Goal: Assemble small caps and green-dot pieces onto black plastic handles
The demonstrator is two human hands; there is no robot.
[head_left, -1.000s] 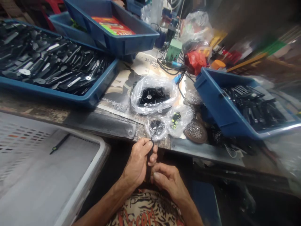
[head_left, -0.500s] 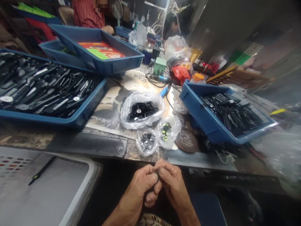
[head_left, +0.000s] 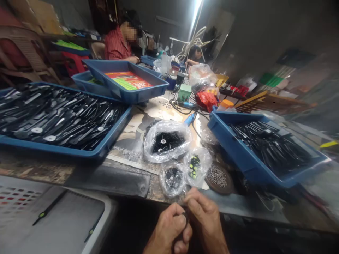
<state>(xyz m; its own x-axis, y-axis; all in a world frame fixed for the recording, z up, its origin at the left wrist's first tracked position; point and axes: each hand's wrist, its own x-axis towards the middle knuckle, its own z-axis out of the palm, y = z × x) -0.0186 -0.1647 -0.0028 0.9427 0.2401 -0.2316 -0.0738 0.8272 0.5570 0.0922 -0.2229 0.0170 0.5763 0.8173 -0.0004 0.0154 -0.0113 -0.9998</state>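
Note:
My left hand point(head_left: 168, 229) and my right hand point(head_left: 205, 218) meet at the bottom of the view, close together below the bench edge. Between their fingers is a small black plastic part point(head_left: 184, 217), mostly hidden. Just beyond my hands, a small transparent bag of black pieces point(head_left: 172, 180) lies at the bench edge. Beside it are a bag of black and green parts point(head_left: 195, 166) and a round brown dish of small metal pins point(head_left: 219, 178). A larger bag of black discs point(head_left: 166, 141) sits behind them.
Blue trays of black tool handles lie left point(head_left: 58, 120) and right point(head_left: 267, 151) on the bench. A white crate point(head_left: 100, 211) with black pieces stands at lower left. Cables, a green box point(head_left: 184, 92) and bags lie beyond. Two co-workers point(head_left: 116, 46) sit farther back.
The view has tilted upward, so my hands sit lower in the picture. They have closed together, and the long black part seen a second ago is now mostly hidden.

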